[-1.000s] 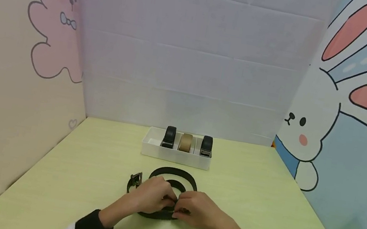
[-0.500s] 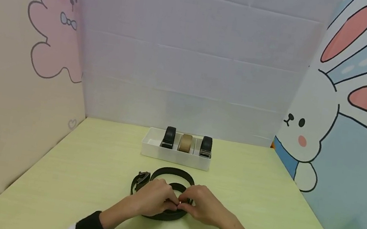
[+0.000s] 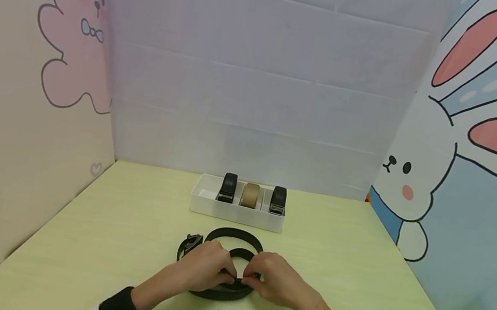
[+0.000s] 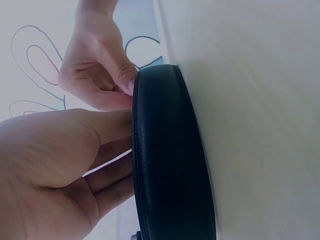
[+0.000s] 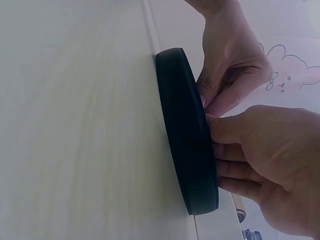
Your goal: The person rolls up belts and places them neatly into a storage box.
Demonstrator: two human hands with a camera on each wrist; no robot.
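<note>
The black belt, loosely coiled on the counter, is pinched at its near edge by curled fingers of left hand and right hand.

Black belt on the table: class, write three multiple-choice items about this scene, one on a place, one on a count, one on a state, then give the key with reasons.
1. Where does the white tray stand?
A. beyond the black belt, near the back wall
B. at the table's left edge
C. under the hands

2. How many rolled belts stand in the tray?
A. one
B. three
C. five

3. What are the hands doing?
A. resting flat, apart
B. both gripping the belt's coil
C. lifting the tray

Key: 1 A, the tray sits farther back than the belt. 2 B, two black rolls flank a tan roll. 3 B, the left hand and right hand close their fingers on the strap.
</note>
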